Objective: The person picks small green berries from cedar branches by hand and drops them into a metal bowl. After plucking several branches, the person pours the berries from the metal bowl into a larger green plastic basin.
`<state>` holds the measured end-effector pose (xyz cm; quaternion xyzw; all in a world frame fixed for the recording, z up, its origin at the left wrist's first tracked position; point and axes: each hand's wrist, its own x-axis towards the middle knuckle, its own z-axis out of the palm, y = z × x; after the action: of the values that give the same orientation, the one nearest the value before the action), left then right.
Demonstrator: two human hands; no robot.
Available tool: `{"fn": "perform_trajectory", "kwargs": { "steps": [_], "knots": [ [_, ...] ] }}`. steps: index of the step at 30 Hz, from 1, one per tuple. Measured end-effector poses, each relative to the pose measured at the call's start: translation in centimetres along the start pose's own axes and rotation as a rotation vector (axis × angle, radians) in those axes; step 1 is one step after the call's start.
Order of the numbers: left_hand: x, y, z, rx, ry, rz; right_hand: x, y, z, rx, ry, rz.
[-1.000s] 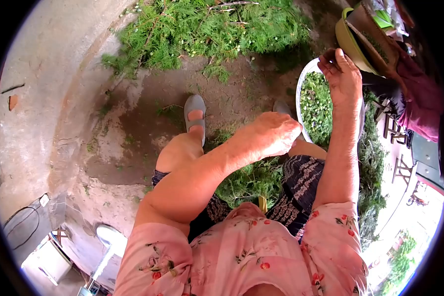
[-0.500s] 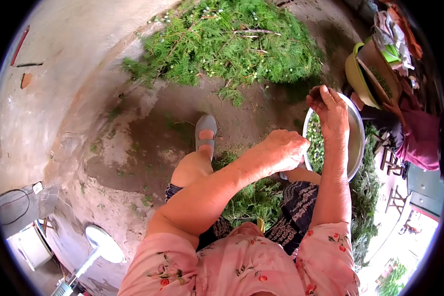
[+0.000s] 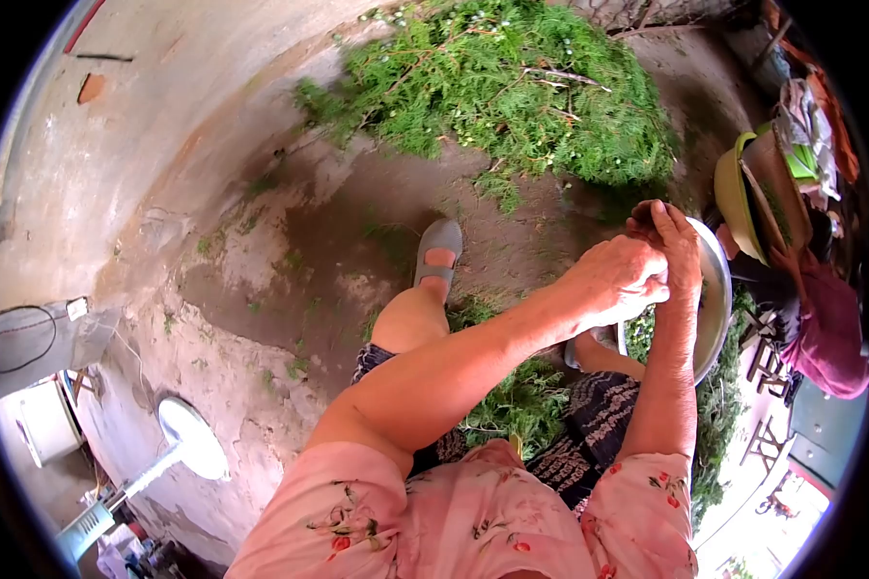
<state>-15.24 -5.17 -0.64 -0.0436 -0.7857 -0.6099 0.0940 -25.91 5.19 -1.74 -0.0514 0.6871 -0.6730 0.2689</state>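
Note:
My left hand (image 3: pixel 616 278) is closed in a fist, its knuckles up; what its fingers hold, if anything, is hidden. It is against or just in front of my right hand (image 3: pixel 678 253), whose fingers are raised, loosely bent and partly apart, with nothing visible in them. Both are over the near side of a wide metal basin (image 3: pixel 715 299) with green leafy bits (image 3: pixel 639 333) inside. Green sprigs (image 3: pixel 517 410) lie between my legs.
A large heap of leafy branches (image 3: pixel 521 92) lies on the floor ahead. At right, a person in a purple top (image 3: pixel 828 333) is beside a yellow-green tub (image 3: pixel 734 193). A white fan (image 3: pixel 193 439) stands at lower left. More greenery (image 3: pixel 714 425) lies right of my arm.
My left hand has moved up and right to meet my right hand, covering more of the basin's contents. The whole scene has shifted somewhat in view.

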Motion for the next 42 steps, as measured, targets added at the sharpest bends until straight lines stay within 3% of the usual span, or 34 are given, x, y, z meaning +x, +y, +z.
{"fn": "perform_trajectory", "kwargs": {
  "steps": [5,9,13,16,19,20,22,24,26,30,32,34,38,42],
  "knots": [
    [0.5,0.3,-0.9,0.012,0.187,-0.028,-1.0,0.3,1.9,0.039,-0.071,-0.052],
    [0.8,-0.6,-1.0,0.016,0.28,-0.056,-1.3,0.7,3.8,0.173,-0.083,0.016],
    [0.8,-0.7,-1.1,0.047,0.321,-0.048,-0.8,2.7,3.1,0.489,-0.166,0.11],
    [0.8,-0.5,-1.4,-0.046,0.273,-0.118,-2.4,2.5,3.6,0.534,-0.14,0.106],
    [0.7,-0.8,-1.3,0.052,0.295,-0.059,-0.8,5.0,2.2,0.523,-0.24,0.114],
    [0.7,-0.9,-1.2,0.047,0.286,-0.058,-1.1,5.1,1.9,0.05,-0.232,-0.104],
    [0.7,-0.7,-1.3,0.054,0.289,-0.072,-2.0,3.8,2.8,0.445,-0.093,0.137],
    [0.7,0.0,-1.6,0.003,0.254,-0.137,-2.5,3.0,4.1,0.602,0.031,0.242],
    [0.9,0.1,-1.7,-0.036,0.196,-0.193,-0.6,6.0,2.1,0.748,-0.093,0.285],
    [1.2,-0.6,-1.0,-0.052,0.201,-0.179,-0.5,5.8,2.0,0.778,-0.102,0.29],
    [1.2,-0.8,-0.6,-0.014,0.226,-0.125,-2.4,2.1,4.2,0.649,0.098,0.299],
    [1.1,-0.8,-0.2,-0.011,0.217,-0.099,-1.5,4.1,2.1,0.682,-0.056,0.282],
    [0.5,-0.2,0.0,0.006,0.154,-0.058,-1.1,3.9,2.0,0.678,0.018,0.303],
    [-0.4,0.0,0.4,0.049,0.084,-0.015,-0.5,8.8,-1.0,0.545,-0.228,0.18]
  ]
}}
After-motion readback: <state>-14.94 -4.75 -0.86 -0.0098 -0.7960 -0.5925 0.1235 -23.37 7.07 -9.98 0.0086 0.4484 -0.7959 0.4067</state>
